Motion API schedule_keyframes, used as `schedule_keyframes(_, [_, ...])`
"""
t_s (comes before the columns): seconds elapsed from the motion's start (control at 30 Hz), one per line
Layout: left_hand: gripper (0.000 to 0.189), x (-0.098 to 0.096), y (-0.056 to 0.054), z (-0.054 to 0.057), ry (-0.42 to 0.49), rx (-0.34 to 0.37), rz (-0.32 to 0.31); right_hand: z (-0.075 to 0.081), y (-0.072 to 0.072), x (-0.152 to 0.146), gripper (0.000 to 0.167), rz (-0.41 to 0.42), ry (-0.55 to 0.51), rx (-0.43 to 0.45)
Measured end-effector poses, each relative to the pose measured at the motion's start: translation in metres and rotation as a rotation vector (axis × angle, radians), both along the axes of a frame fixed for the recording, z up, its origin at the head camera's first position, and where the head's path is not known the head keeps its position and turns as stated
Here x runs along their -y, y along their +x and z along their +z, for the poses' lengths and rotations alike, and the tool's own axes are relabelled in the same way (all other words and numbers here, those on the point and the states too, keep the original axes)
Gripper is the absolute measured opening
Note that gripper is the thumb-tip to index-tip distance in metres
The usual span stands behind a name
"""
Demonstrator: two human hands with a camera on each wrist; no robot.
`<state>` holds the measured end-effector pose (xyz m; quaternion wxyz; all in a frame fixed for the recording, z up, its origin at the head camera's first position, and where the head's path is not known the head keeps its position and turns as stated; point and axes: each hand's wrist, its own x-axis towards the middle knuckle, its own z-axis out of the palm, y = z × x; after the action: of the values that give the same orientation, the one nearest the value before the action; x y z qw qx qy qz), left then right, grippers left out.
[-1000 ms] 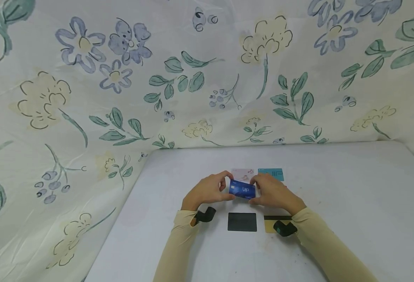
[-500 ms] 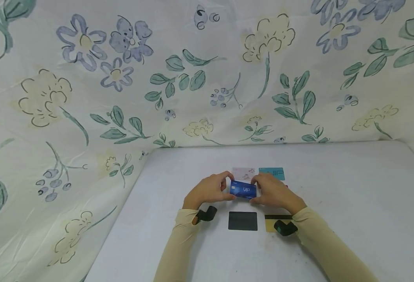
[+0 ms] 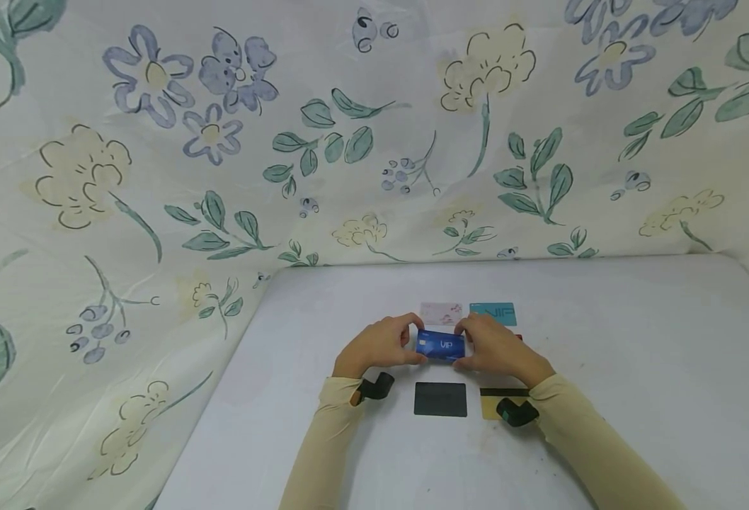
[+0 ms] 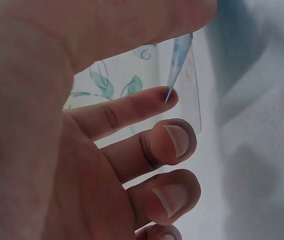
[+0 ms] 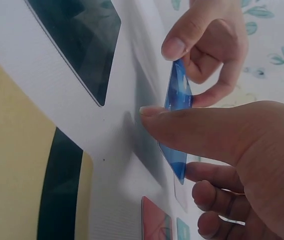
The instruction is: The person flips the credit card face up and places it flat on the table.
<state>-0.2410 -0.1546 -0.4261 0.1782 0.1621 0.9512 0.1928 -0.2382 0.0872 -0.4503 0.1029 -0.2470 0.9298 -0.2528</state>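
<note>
A blue VIP card [image 3: 440, 345] is held by both hands at its opposite ends. My left hand [image 3: 381, 343] pinches the left end between thumb and forefinger, and my right hand [image 3: 495, 347] pinches the right end in the same way. In the right wrist view the blue card [image 5: 179, 92] hovers a little over the white table, its shadow falling beside it. Only a thin edge of the blue card [image 4: 178, 57] shows in the left wrist view, between thumb and forefinger.
Behind the hands lie a pale pink card [image 3: 441, 313] and a teal card [image 3: 493, 313]. A red card [image 5: 154, 220] is mostly hidden by the right hand in the head view. Nearer are a black card [image 3: 440, 399] and a gold card [image 3: 490, 409] with a dark stripe.
The blue card has turned slightly in the fingers, from a tilt down to the right to nearly level, and its VIP lettering now reads clearly. Both hands have barely moved.
</note>
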Motion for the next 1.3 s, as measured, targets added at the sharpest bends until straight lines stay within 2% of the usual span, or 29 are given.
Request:
schedule_keyframes(0.63, [0.060,-0.001,-0.001,-0.007,-0.037,-0.002,-0.018,-0.004,-0.001,0.000,0.054,-0.016,-0.007,0.038])
schedule_keyframes(1.3, [0.060,-0.002,-0.002,-0.010,-0.068,0.007,0.009,-0.007,-0.001,0.002,0.056,-0.016,0.004,0.033])
